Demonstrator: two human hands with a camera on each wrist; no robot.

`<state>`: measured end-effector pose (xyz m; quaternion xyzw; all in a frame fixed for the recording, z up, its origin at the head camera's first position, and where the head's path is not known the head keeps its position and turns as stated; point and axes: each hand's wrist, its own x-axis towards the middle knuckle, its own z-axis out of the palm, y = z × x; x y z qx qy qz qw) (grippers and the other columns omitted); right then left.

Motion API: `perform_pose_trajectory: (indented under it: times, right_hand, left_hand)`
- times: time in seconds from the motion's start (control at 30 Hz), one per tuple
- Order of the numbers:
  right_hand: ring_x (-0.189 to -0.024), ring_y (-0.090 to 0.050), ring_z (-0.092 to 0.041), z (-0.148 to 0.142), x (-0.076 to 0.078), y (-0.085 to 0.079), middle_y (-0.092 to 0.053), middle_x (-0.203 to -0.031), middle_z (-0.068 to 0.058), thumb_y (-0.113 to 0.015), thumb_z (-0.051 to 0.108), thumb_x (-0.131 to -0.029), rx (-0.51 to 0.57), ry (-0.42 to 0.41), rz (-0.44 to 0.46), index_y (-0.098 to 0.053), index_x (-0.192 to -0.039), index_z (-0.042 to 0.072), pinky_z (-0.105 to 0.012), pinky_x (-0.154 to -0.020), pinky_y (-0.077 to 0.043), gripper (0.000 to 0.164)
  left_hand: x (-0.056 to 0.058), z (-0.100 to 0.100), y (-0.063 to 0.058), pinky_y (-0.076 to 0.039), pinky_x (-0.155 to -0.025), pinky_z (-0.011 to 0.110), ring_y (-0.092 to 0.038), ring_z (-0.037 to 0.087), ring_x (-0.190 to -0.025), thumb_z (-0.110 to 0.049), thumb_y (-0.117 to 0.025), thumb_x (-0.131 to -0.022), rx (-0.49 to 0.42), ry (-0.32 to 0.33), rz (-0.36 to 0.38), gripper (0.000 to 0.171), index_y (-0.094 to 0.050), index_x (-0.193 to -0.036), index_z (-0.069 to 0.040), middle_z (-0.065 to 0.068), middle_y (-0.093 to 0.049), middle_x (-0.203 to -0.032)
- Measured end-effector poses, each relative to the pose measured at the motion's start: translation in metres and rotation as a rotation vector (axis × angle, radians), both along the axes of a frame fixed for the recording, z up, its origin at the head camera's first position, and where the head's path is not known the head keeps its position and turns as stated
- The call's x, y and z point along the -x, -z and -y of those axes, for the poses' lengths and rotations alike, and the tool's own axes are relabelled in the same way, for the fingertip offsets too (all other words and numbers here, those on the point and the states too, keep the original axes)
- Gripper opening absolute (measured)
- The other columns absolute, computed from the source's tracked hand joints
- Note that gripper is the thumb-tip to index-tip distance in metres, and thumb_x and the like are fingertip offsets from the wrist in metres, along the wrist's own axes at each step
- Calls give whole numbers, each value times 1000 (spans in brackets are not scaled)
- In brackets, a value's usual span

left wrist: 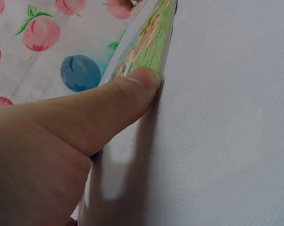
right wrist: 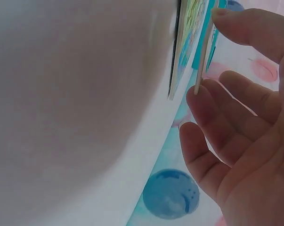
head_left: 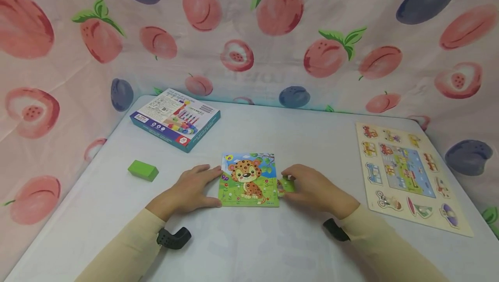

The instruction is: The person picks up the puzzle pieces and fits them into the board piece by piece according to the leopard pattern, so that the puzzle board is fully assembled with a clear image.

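A square leopard-cub puzzle [head_left: 247, 179] lies flat on the white table. My left hand [head_left: 192, 189] rests at its left side, fingers and thumb apart. In the left wrist view the straight thumb [left wrist: 120, 96] touches the puzzle's edge [left wrist: 166, 44]. Just off the puzzle's right side, my right hand [head_left: 313, 189] pinches a thin puzzle piece [head_left: 287, 185], mostly green, partly covered by the fingers. The right wrist view shows that piece [right wrist: 204, 61] edge-on between thumb and fingertips, raised beside the puzzle [right wrist: 180, 61].
A green block [head_left: 143, 170] lies to the left. Behind it is a flat toy box [head_left: 175, 118] with a blue-green side. A wooden vehicle puzzle board [head_left: 413, 178] lies at the right. Fruit-patterned cloth [head_left: 238, 26] hangs along the table's back and sides.
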<state>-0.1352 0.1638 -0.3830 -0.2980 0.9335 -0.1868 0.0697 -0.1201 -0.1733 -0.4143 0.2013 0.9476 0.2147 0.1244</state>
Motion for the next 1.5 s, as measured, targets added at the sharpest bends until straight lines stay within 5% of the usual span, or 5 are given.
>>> perform_pose_trajectory:
  times: [1.5]
  right_hand:
    - [-108,-59,-25,41,2,11,-65,-114,-10,-79,24,-86,-21,-104,20,-65,-119,-2,-41,-96,-49,43]
  left_hand:
    - [1,0,1,-27,-111,64,-30,39,-144,-43,-81,-82,16,24,-20,82,-48,-149,-9,8,-44,-154]
